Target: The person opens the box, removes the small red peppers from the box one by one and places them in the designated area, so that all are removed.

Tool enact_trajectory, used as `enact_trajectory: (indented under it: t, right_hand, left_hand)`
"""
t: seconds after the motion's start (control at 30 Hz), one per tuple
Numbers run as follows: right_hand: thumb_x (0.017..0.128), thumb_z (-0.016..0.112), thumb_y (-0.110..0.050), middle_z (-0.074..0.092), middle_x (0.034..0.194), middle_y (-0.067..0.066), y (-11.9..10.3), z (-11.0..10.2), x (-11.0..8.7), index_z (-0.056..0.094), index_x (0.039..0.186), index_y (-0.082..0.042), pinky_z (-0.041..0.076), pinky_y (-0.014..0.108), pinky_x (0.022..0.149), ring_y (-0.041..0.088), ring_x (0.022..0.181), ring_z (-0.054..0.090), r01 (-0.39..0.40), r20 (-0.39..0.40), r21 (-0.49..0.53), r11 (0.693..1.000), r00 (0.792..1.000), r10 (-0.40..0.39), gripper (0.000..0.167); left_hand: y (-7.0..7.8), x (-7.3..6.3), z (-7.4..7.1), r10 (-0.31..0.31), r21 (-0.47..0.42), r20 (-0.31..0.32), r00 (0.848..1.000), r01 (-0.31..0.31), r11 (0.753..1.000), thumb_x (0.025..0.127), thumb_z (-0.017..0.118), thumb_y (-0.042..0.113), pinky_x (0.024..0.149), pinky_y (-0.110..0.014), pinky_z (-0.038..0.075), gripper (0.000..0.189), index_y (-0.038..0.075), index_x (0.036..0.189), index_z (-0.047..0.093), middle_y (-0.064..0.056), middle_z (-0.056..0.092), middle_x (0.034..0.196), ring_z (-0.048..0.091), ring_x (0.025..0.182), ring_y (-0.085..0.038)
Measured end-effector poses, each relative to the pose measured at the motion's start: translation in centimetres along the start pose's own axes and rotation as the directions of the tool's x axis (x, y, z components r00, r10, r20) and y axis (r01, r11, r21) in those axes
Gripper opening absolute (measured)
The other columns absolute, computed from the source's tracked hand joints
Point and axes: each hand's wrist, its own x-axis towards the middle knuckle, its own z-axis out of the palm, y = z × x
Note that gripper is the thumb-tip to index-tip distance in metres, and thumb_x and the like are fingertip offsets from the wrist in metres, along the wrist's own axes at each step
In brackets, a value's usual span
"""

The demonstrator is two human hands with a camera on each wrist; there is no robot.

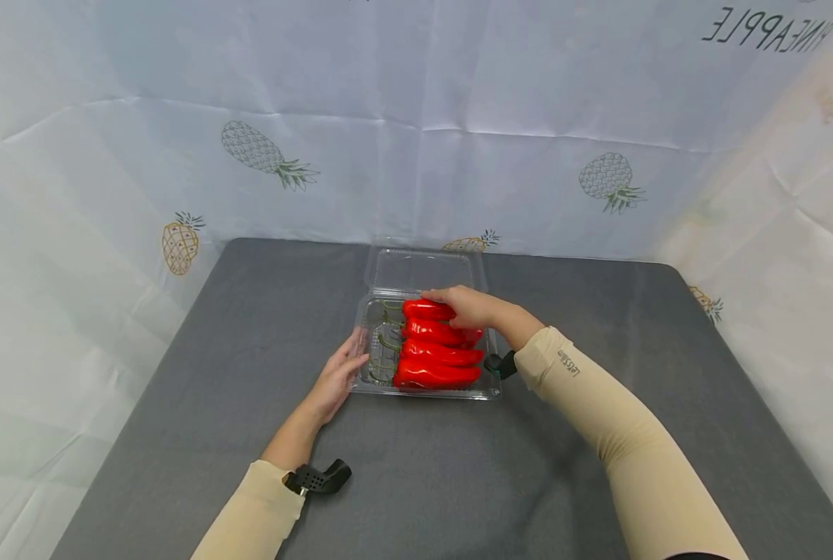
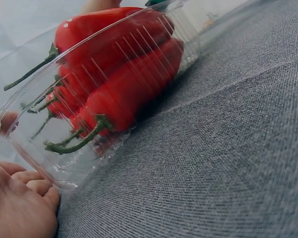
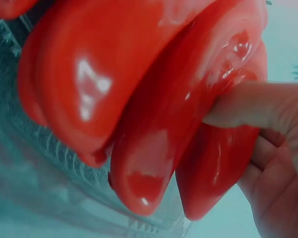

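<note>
clear box (image 1: 430, 394), lid (image 1: 423, 268) open: red peppers (image 1: 435, 375) side by side | left hand (image 1: 337, 379): fingers gripping box's left edge | right hand (image 1: 472, 306): thumb and fingers pinching farthest pepper (image 1: 423, 309)

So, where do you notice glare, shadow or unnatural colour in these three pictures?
Right wrist: strong white glare on the peppers, with a bluish-green tint around; head: soft shadow on the table beside the right sleeve; left wrist: thin light streaks on the clear box.

Glossy long red pepper (image 1: 425, 309), tip hidden by the right hand (image 1: 469, 306)
Beside that hand, its wrist view blurs the ridged clear plastic tray (image 3: 74, 186); the left wrist view crops the left hand (image 2: 22, 208).
</note>
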Motion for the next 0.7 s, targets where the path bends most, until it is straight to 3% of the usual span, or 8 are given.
enact_trajectory:
  t: [0.23, 0.5, 0.7]
  right_hand:
    - [0.085, 0.052, 0.009, 0.045, 0.142, 0.014, 0.0, -0.02, -0.01, 0.039, 0.142, -0.005, 0.049, 0.04, 0.094, 0.028, 0.121, 0.05, 0.004, -0.004, -0.024, 1.0, 1.0, -0.004, 0.06]
    - [0.087, 0.054, 0.003, 0.057, 0.126, 0.014, 0.28, 0.24, -0.01, 0.036, 0.143, -0.008, 0.052, 0.036, 0.085, 0.025, 0.103, 0.056, 0.003, -0.018, -0.025, 1.0, 1.0, -0.003, 0.059]
    - [0.089, 0.055, 0.0, 0.057, 0.126, 0.013, 0.37, 0.22, -0.11, 0.036, 0.142, -0.006, 0.05, 0.038, 0.089, 0.024, 0.105, 0.057, 0.012, -0.036, -0.005, 1.0, 0.999, -0.012, 0.057]
  left_hand:
    - [0.01, 0.06, -0.03, -0.001, 0.007, -0.002, 1.0, 0.001, 1.0, 0.099, 0.038, 0.014, 0.118, -0.042, 0.0, 0.067, 0.003, 0.149, -0.006, -0.007, -0.003, 0.158, -0.005, 0.146, -0.021]
    - [0.04, 0.07, -0.02, 0.003, -0.001, -0.01, 1.0, -0.003, 1.0, 0.099, 0.037, 0.012, 0.118, -0.042, -0.001, 0.066, 0.002, 0.149, -0.006, -0.009, -0.003, 0.158, -0.005, 0.146, -0.022]
    - [0.04, 0.02, 0.04, -0.005, 0.015, -0.01, 1.0, 0.005, 1.0, 0.099, 0.037, 0.014, 0.118, -0.042, -0.001, 0.067, 0.003, 0.149, -0.006, -0.009, -0.003, 0.158, -0.005, 0.146, -0.021]
